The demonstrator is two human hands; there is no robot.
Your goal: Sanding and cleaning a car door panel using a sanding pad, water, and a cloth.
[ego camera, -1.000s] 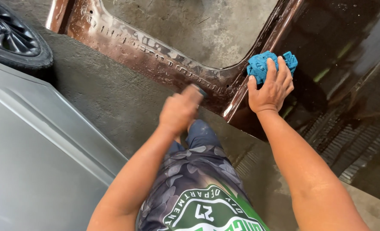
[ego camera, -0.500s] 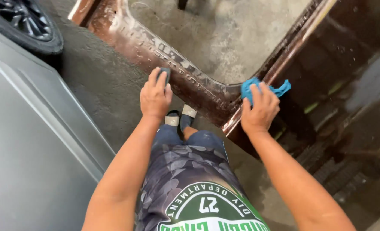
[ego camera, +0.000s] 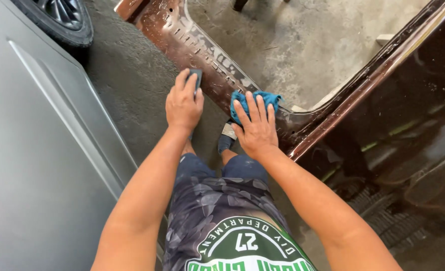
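Gripping a small dark sanding block (ego camera: pixel 196 78) flat against the wet brown car door frame (ego camera: pixel 207 55), left hand (ego camera: pixel 184 103) sits beside the grey car panel (ego camera: pixel 37 150), while right hand (ego camera: pixel 255 125) presses spread fingers on a blue rag (ego camera: pixel 255 100) on that frame's corner.

A rough grey concrete floor (ego camera: pixel 312 45), stained and lit by daylight, fills the background. A matte grey car body panel (ego camera: pixel 37 165) stands left, a black tyre (ego camera: pixel 64 20) at its top corner.
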